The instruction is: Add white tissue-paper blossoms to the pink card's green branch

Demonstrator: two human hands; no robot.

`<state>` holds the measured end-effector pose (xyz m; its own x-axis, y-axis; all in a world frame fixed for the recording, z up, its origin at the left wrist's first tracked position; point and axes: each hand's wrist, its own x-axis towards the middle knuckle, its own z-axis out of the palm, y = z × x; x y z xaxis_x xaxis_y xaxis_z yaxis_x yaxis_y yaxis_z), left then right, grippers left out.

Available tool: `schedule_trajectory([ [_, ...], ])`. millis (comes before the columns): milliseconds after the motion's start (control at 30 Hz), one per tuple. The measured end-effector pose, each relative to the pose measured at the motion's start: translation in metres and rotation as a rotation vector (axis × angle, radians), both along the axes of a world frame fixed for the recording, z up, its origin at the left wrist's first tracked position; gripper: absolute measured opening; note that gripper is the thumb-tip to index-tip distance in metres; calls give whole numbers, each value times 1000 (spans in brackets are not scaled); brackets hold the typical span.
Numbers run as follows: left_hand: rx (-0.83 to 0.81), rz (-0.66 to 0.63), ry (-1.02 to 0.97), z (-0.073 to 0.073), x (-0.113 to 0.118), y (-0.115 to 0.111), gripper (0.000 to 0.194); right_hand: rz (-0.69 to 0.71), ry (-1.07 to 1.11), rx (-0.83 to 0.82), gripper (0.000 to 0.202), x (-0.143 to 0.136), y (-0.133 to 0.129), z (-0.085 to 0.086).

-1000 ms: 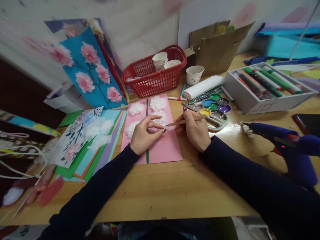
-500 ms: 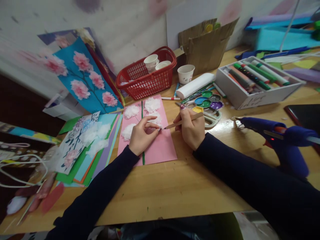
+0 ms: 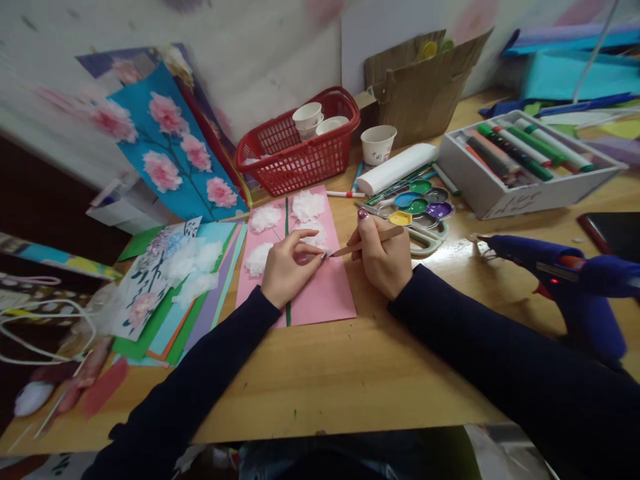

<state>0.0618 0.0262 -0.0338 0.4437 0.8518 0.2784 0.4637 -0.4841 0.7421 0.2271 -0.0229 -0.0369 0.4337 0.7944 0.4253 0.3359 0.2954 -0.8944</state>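
Observation:
A pink sheet (image 3: pixel 320 293) lies on the table with a green stripe down it and white fluffy tufts (image 3: pixel 265 219) on both sides of the stripe. My right hand (image 3: pixel 384 257) grips a brown pencil (image 3: pixel 383 235), its tip pointing left near the sheet's right edge. Resting on the sheet, my left hand (image 3: pixel 293 267) has thumb and fingertips brought together close to the pencil tip; anything between them is too small to make out.
Behind stand a red basket (image 3: pixel 300 167), a paper cup (image 3: pixel 378 145) and a paint palette (image 3: pixel 419 205). A marker box (image 3: pixel 530 193) and blue glue gun (image 3: pixel 565 267) are right. Coloured papers (image 3: pixel 200 320) and a blue flower picture (image 3: pixel 175 160) are left.
The view has shifted slightly, so objects on the right appear further right. Both hands keep nearly the same pose, and the pencil stays in my right hand.

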Motion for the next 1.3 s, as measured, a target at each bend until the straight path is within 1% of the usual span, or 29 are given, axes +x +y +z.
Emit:
schedule_trajectory([
  [200, 132, 12, 89, 6, 3, -2, 35, 0, -69, -40, 46, 0, 0, 1],
  [367, 196, 11, 105, 11, 2, -5, 33, -9, -97, -50, 46, 0, 0, 1],
  [433, 234, -3, 121, 15, -5, -10, 33, -4, -97, -49, 46, 0, 0, 1],
  [500, 261, -33, 182, 19, -18, -19, 37, 2, -104, -47, 46, 0, 0, 0],
  [600, 236, -82, 371, 18, -39, -32, 58, 2, -145, -30, 47, 1, 0, -2],
  [700, 238, -74, 490, 12, -53, -38, 66, 17, -230, 8, 47, 2, -1, -3],
  [833, 258, -24, 544, 8, -53, -37, 66, 99, -409, 68, 48, 4, -3, -1],
  [1067, 207, -25, 542, 12, -51, -36, 67, 196, -639, 167, 45, 5, -7, 3],
  [1233, 195, -40, 542, 11, -52, -36, 68, 316, -846, 297, 40, 7, -8, 4],
  [1300, 198, -44, 546, 10, -52, -36, 68, 337, -900, 324, 39, 7, -8, 4],
])
